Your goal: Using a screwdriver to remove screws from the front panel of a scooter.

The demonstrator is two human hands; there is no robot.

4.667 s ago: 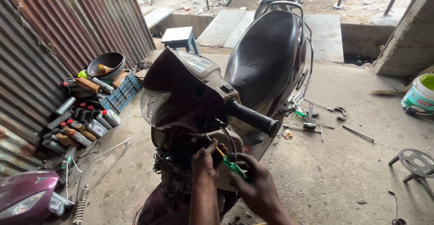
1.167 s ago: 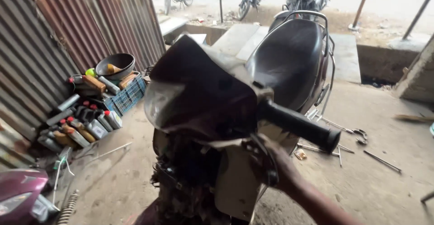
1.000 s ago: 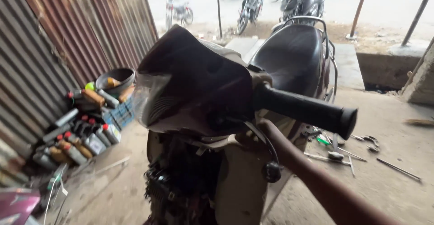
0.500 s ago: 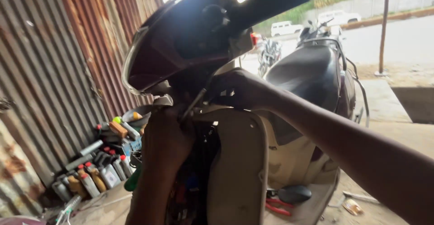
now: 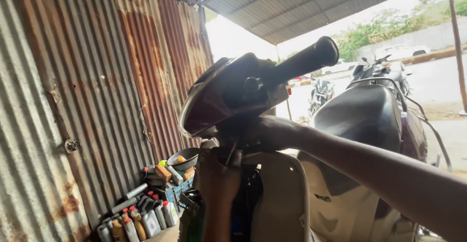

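A: We're looking up from low down at the scooter (image 5: pixel 340 140), and both hands are working under the handlebar cowl (image 5: pixel 219 94).

B: Right. The right hand (image 5: pixel 260 132) is reaching across from the right and pressing up against the underside of the cowl, probably steadying it; its fingers are lost in shadow, so I can't tell how far it's closed or whether it grips anything.

A: And the left hand (image 5: pixel 219 174)?

B: It's coming straight up from below, curled just under the steering column, apparently around a thin dark tool or cable. Too dark to name it.

A: How's the scooter looking?

B: Dark maroon cowl, black handlebar grip (image 5: pixel 304 60) jutting up to the right, pale cream inner front panel (image 5: pixel 282 198), black seat (image 5: pixel 362 115) behind.

A: Oil bottles (image 5: pixel 141 222) are lining the corrugated metal wall (image 5: pixel 73 101), with a bowl (image 5: pixel 182 157) above them.
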